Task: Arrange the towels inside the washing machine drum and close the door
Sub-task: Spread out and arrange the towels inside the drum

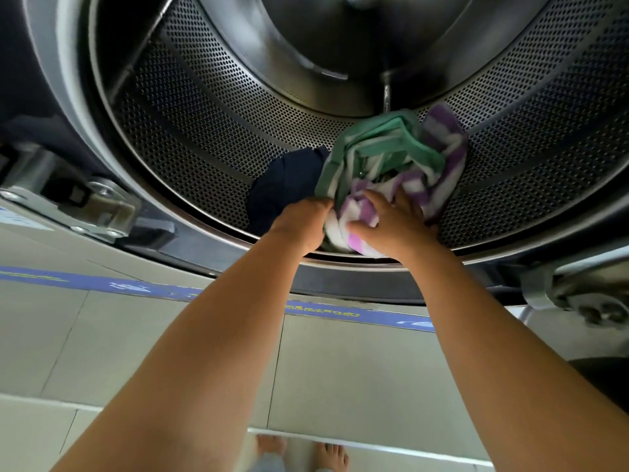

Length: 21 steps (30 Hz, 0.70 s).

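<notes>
The washing machine drum (211, 137) is open in front of me, its perforated steel wall curving around. A bundle of towels lies at the drum's lower front: a green-and-white striped towel (381, 137) on top and a purple-and-white striped towel (442, 158) wrapped around it. A dark navy cloth (282, 185) lies to their left. My left hand (301, 223) grips the green towel's lower edge, fingers tucked under. My right hand (391, 226) presses on the purple towel with fingers curled into it. The door itself is out of view.
The metal door hinge (102, 206) is bolted at the left of the opening, and a latch fitting (592, 301) sits at the right. Below is the grey machine front with a blue label strip (136, 287). My bare feet (303, 451) stand on the tiled floor.
</notes>
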Available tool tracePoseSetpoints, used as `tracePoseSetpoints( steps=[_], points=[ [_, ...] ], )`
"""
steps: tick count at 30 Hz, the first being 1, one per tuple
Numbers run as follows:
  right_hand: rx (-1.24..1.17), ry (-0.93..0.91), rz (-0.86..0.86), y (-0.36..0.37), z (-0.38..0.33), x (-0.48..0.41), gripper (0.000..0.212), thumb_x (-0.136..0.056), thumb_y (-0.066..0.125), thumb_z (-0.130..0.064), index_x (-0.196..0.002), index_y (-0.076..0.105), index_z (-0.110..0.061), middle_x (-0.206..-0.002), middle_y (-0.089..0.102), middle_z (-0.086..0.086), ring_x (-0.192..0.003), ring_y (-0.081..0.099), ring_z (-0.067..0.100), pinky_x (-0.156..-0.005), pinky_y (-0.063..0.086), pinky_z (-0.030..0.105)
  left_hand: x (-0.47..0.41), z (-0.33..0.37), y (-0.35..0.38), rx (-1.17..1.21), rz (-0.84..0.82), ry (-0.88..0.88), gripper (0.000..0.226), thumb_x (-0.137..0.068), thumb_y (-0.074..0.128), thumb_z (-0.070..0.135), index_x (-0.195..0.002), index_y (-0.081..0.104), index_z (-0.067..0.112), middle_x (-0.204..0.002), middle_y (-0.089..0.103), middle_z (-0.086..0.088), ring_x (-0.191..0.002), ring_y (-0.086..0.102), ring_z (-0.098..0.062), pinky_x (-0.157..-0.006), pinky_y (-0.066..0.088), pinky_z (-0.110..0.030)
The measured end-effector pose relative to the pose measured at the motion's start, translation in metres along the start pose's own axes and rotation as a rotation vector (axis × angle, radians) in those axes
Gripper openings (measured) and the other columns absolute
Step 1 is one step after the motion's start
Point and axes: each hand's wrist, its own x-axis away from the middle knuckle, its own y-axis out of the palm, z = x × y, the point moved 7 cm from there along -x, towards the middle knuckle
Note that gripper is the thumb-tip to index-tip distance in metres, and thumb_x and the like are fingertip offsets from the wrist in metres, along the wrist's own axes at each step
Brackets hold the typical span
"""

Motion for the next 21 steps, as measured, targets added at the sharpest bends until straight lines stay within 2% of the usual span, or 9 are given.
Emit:
tracePoseSetpoints(
  steps=[3, 6, 9, 12, 15, 16, 17, 20, 21],
  points=[
    [0.009, -0.018, -0.022, 0.005, 0.0, -0.006, 0.077, -0.075, 0.066, -0.052, -0.14, 0.029, -0.039, -0.159, 0.008, 0.011, -0.144, 0.016, 0.036, -0.112, 0.026, 0.052, 0.0, -0.007, -0.011, -0.072, 0.034, 0.01, 0.032, -0.09, 0.052, 0.007, -0.121, 0.054, 0.015, -0.121, 0.063, -0.015, -0.108, 0.062, -0.04, -0.088, 0.054, -0.05],
    [0.116, -0.031, 0.14, -0.005, -0.005, -0.007, 0.054, -0.081, 0.063, -0.026, -0.131, 0.044, -0.022, -0.146, 0.034, 0.017, -0.134, 0.032, 0.037, -0.108, 0.032, 0.042, 0.003, -0.013, -0.029, -0.193, 0.122, -0.006, 0.03, -0.091, 0.048, 0.002, -0.119, 0.056, 0.011, -0.115, 0.063, -0.017, -0.104, 0.064, -0.041, -0.08, 0.055, -0.049],
    [0.18, -0.022, 0.25, -0.019, -0.008, -0.002, 0.047, -0.085, 0.059, -0.014, -0.13, 0.047, -0.017, -0.135, 0.045, 0.017, -0.125, 0.045, 0.038, -0.102, 0.041, 0.042, 0.003, -0.03, -0.044, -0.334, 0.213, -0.086, 0.029, -0.092, 0.041, -0.002, -0.115, 0.058, 0.002, -0.111, 0.064, -0.02, -0.102, 0.066, -0.041, -0.077, 0.056, -0.049],
    [0.173, 0.074, 0.634, -0.069, -0.004, 0.007, 0.046, -0.088, 0.049, -0.005, -0.131, 0.042, -0.016, -0.137, 0.045, 0.019, -0.124, 0.045, 0.041, -0.1, 0.04, 0.048, 0.005, -0.056, -0.057, -0.395, 0.259, -0.201, 0.028, -0.093, 0.038, -0.003, -0.109, 0.06, -0.003, -0.108, 0.067, -0.022, -0.101, 0.066, -0.04, -0.078, 0.056, -0.048],
    [0.17, 0.142, 1.089, -0.12, -0.008, 0.026, 0.038, -0.087, 0.044, -0.006, -0.124, 0.045, -0.015, -0.128, 0.054, 0.019, -0.111, 0.052, 0.043, -0.086, 0.043, 0.051, 0.004, -0.073, -0.062, -0.375, 0.241, -0.3, 0.03, -0.092, 0.038, -0.004, -0.112, 0.061, -0.004, -0.114, 0.065, -0.023, -0.106, 0.064, -0.041, -0.081, 0.054, -0.047],
    [0.187, 0.147, 1.103, -0.126, -0.009, 0.023, 0.036, -0.088, 0.042, -0.008, -0.123, 0.045, -0.015, -0.127, 0.054, 0.019, -0.111, 0.052, 0.043, -0.088, 0.042, 0.053, 0.004, -0.073, -0.062, -0.368, 0.238, -0.309, 0.031, -0.093, 0.037, -0.004, -0.113, 0.06, -0.004, -0.115, 0.065, -0.023, -0.106, 0.064, -0.041, -0.081, 0.054, -0.047],
    [0.228, 0.164, 1.016, -0.127, -0.007, 0.013, 0.037, -0.089, 0.041, -0.01, -0.126, 0.045, -0.015, -0.131, 0.051, 0.019, -0.117, 0.049, 0.043, -0.094, 0.039, 0.055, 0.004, -0.07, -0.061, -0.361, 0.238, -0.304, 0.031, -0.093, 0.037, -0.004, -0.114, 0.06, -0.004, -0.115, 0.064, -0.023, -0.107, 0.063, -0.041, -0.082, 0.054, -0.047],
    [0.371, 0.35, 0.513, -0.094, 0.015, -0.022, 0.055, -0.088, 0.052, -0.031, -0.14, 0.038, -0.018, -0.152, 0.03, 0.015, -0.138, 0.025, 0.038, -0.111, 0.022, 0.058, 0.002, -0.059, -0.055, -0.347, 0.248, -0.275, 0.032, -0.094, 0.036, -0.002, -0.116, 0.059, -0.001, -0.117, 0.063, -0.021, -0.108, 0.062, -0.041, -0.082, 0.054, -0.046],
    [0.339, 0.382, 0.448, -0.083, 0.02, -0.024, 0.064, -0.085, 0.055, -0.039, -0.142, 0.035, -0.017, -0.155, 0.026, 0.017, -0.141, 0.021, 0.039, -0.113, 0.019, 0.059, 0.001, -0.057, -0.054, -0.35, 0.258, -0.262, 0.033, -0.094, 0.036, -0.001, -0.119, 0.057, 0.001, -0.118, 0.062, -0.021, -0.108, 0.061, -0.04, -0.081, 0.053, -0.046]
  ],
)
